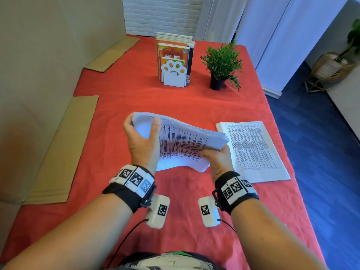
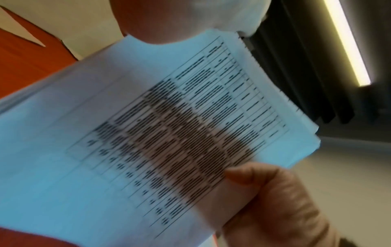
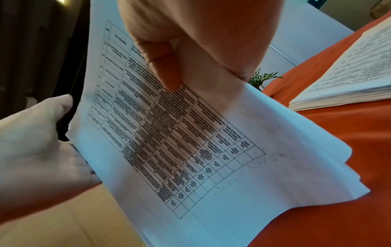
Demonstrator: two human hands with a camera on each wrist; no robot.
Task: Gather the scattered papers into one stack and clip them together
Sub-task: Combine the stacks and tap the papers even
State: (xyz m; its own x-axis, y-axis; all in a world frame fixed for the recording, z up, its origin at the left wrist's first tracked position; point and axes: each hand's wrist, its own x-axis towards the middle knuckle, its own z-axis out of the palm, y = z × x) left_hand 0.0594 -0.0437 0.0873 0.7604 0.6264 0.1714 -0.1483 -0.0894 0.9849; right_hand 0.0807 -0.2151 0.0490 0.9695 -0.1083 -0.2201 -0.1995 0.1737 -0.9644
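Spanning most of the near worktop [image 1: 120, 98], the gap between the lifted sheaf of papers [image 1: 187, 141] and the second pile [image 1: 253, 149] lying flat to its right is the main hazard: merging them could scatter both. The sheaf sags between the hands, its lower corners fanned unevenly, so sheets may slide out. Left hand [image 1: 141, 139] clamps its far left end, thumb on top; right hand [image 1: 216, 158] pinches the near right edge. No clip is visible.
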